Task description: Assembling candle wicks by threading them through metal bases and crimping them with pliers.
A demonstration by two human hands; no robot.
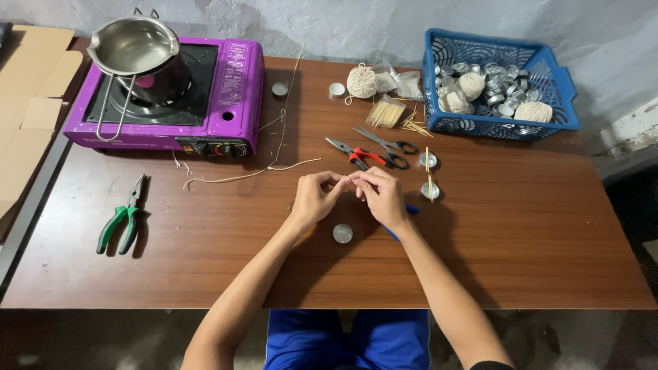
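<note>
A thin string [346, 178] is pinched between the fingertips of the left hand [314, 197] and right hand [384, 195], just above the small metal cup [343, 233]. It is judged light and limp, best gripped near its ends.

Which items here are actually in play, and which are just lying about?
In play:
- left hand and right hand, fingertips pinched together on something too small to tell
- small metal cup below the hands
- two metal cups with sticks

Lying about:
- green pliers
- purple stove with steel pot
- blue basket
- scissors
</note>
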